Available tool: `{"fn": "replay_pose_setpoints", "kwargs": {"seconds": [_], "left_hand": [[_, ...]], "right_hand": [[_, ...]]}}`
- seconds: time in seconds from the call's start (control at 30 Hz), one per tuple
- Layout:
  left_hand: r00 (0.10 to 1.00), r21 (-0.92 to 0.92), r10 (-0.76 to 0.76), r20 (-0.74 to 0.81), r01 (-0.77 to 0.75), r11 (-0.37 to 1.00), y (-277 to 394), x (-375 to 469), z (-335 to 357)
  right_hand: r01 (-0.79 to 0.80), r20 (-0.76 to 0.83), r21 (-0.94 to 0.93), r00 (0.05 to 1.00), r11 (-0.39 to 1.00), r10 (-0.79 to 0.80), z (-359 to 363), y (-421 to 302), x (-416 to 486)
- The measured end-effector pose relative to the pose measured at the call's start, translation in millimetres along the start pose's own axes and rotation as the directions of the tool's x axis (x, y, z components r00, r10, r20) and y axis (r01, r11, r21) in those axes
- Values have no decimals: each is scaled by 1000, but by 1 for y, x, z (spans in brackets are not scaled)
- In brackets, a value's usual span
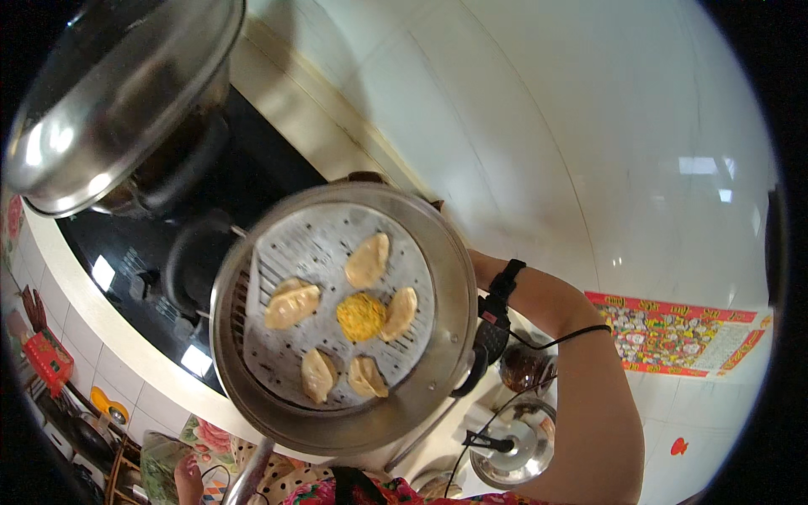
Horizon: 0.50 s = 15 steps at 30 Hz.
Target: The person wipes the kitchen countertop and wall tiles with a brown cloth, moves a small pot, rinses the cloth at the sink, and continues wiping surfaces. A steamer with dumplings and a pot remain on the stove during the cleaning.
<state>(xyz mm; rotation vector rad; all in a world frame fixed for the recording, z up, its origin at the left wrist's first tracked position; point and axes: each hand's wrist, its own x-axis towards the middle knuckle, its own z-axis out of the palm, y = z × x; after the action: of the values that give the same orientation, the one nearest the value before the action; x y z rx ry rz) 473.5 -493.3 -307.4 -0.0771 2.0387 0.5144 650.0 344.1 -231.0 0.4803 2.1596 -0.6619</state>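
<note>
A round stainless-steel steamer [442, 278] is before me, with a white perforated liner [303, 233] spread over its slotted floor. On the liner lie several folded dumplings [368, 260] and a round yellow patty [361, 317]. The patty touches the dumpling on its right. My right forearm [593, 372] reaches up along the steamer's right side. A black strap [507, 279] circles the wrist. Only the base of my right hand [480, 268] shows; the steamer's rim hides its fingers, so its grip is not visible. My left hand is out of view.
At upper left, a large steel lid [113, 120] tilts over dark cookware on the black glass cooktop [265, 151]. Below my right arm stand a glass jar [527, 366] and a steel bowl [514, 464]. Another person's hand [187, 473] shows at lower left.
</note>
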Motion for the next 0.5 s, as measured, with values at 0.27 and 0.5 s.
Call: {"fn": "replay_pose_setpoints", "kwargs": {"seconds": [0.27, 0.5], "left_hand": [[993, 206, 83, 79, -97, 974, 46, -31, -21], [961, 209, 206, 185, -243, 947, 21, 3, -49]], "right_hand": [[-280, -105, 131, 950, 951, 294, 151, 60, -82], [-395, -169, 231, 884, 889, 436, 244, 8, -103]]}}
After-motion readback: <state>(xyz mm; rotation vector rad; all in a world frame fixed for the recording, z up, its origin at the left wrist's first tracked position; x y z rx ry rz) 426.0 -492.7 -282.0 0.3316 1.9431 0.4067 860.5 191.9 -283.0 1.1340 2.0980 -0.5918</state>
